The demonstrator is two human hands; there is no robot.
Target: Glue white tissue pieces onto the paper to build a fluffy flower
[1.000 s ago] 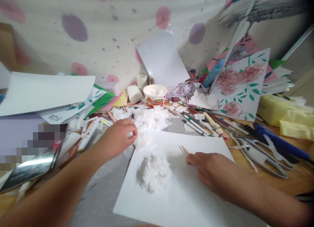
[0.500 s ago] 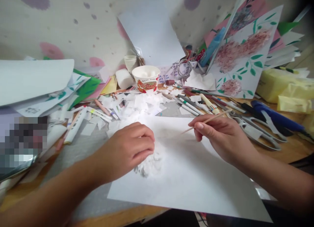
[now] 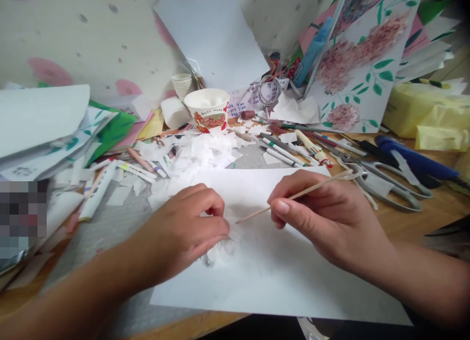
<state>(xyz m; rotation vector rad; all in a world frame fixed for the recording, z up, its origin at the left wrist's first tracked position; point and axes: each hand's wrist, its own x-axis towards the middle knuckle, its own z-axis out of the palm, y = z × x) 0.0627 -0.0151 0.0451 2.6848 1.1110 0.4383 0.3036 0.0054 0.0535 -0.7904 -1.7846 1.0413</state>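
Presently, your right hand [image 3: 326, 217] is right of the middle of the frame; thumb and fingers close narrowly on a thin wooden stick [image 3: 310, 188], which slants from the scissors' side down leftward, its pointed tip well out past your fingers and near your left fingertips; your left hand [image 3: 187, 230] is left of centre, knuckles up, fingers curled, thumb and forefinger drawn near each other; whether a scrap is pinched between them I cannot tell.

The white paper heap [image 3: 221, 254] is just below the centre of the frame, partly hidden by your left hand; whether your fingers touch it I cannot tell; it rests on the large white sheet [image 3: 293, 281], which spreads across the lower middle and lies partly over a grey mat [image 3: 95, 252].

Beyond your hands, loose paper scraps [image 3: 205, 154] lie strewn above centre; behind them stands a printed paper bowl [image 3: 208, 112], with stacked paper cups [image 3: 182, 86] to its upper left; pens [image 3: 283, 151] lie slantwise to the right of the scraps; grey-handled scissors [image 3: 392, 195] lie at right, just beside a blue-handled tool [image 3: 418, 156]; a floral picture [image 3: 367, 75] leans at upper right, near a yellow pack [image 3: 422, 109]; a thick white marker [image 3: 98, 192] lies at left, well apart from your left hand.
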